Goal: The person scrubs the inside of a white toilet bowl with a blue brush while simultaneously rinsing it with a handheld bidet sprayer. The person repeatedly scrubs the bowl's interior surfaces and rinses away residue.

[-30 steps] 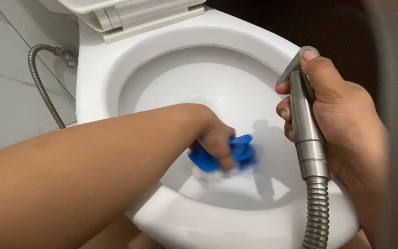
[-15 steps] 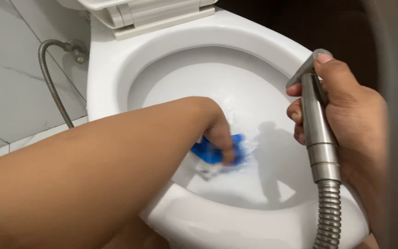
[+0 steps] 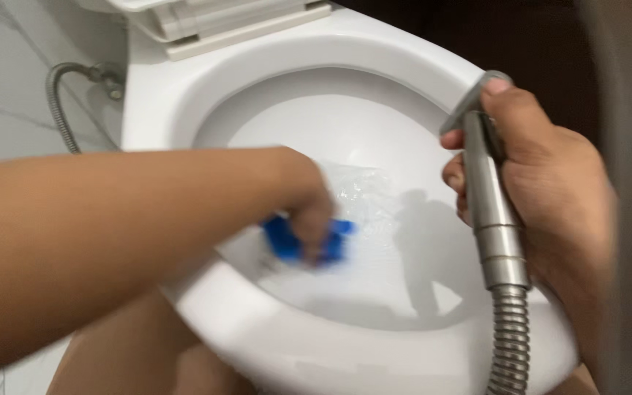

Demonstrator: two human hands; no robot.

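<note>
My left hand (image 3: 309, 208) reaches down inside the white toilet bowl (image 3: 184, 110) and grips a blue scrubber (image 3: 287, 241), pressed against the near inner wall; hand and scrubber are blurred. My right hand (image 3: 543, 183) is closed around a metal spray nozzle (image 3: 488, 197) held upright over the bowl's right rim, thumb on its lever. The nozzle's ribbed metal hose (image 3: 510, 340) hangs down from it. Water and foam (image 3: 363, 190) lie on the bowl wall just past the scrubber.
The raised seat and lid (image 3: 235, 22) stand at the back of the toilet. A second flexible metal hose (image 3: 60, 102) runs along the grey tiled wall on the left. A dark blurred edge (image 3: 630, 197) covers the far right.
My left hand has slid the blue scrubber leftward along the near inner wall of the bowl. The view has shifted slightly; the right hand keeps the nozzle in the same pose.
</note>
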